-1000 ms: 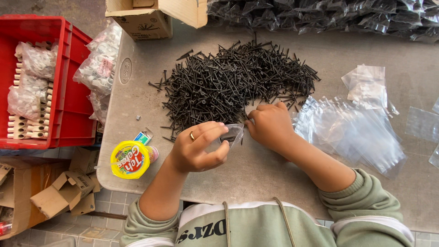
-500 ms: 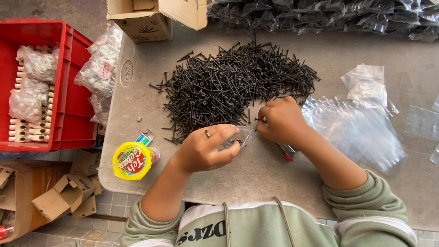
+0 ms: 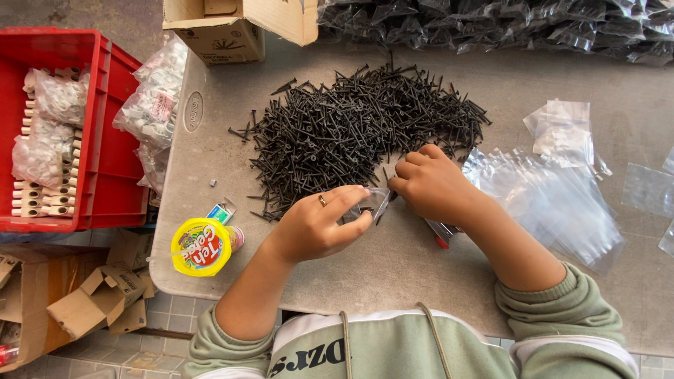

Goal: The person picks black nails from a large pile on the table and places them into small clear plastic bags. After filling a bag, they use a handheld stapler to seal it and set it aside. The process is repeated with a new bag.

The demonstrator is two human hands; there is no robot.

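- While the left hand pinches a small clear plastic bag open on the grey table, filling looks underway.
- The right hand, fingers curled on black screws at the bag's mouth, must slide them in.
- Beyond lies the heap of black metal screws.

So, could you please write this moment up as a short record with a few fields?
Surface: grey table
Left hand: holds a small clear bag open, ring on one finger
Right hand: at the bag's mouth, by the edge of the pile of black screws
Right of the hands: stack of empty clear bags
Under the right wrist: red-tipped object, mostly hidden
Left edge: yellow-lidded cup, red crate
Far edge: cardboard box, filled bags
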